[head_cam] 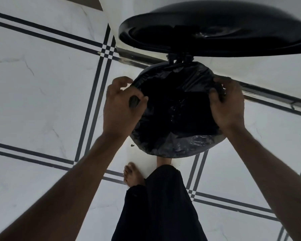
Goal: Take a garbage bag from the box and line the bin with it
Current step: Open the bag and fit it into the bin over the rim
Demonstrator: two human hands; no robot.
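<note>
A round black bin stands on the floor below me, its lid (215,32) swung up and open at the far side. A black garbage bag (177,143) hangs inside the bin, and its edge is folded over the rim at the near and far sides. My left hand (123,105) pinches the bag's edge at the left rim. At the right rim, my right hand (228,103) grips bunched bag plastic with curled fingers. The bin's own wall is hidden under the bag. No box is in view.
White marble floor tiles (42,84) with dark double stripes surround the bin. A white wall and its dark skirting (268,96) run behind it. My bare foot (132,176) and a black trouser leg (163,206) stand just in front of the bin.
</note>
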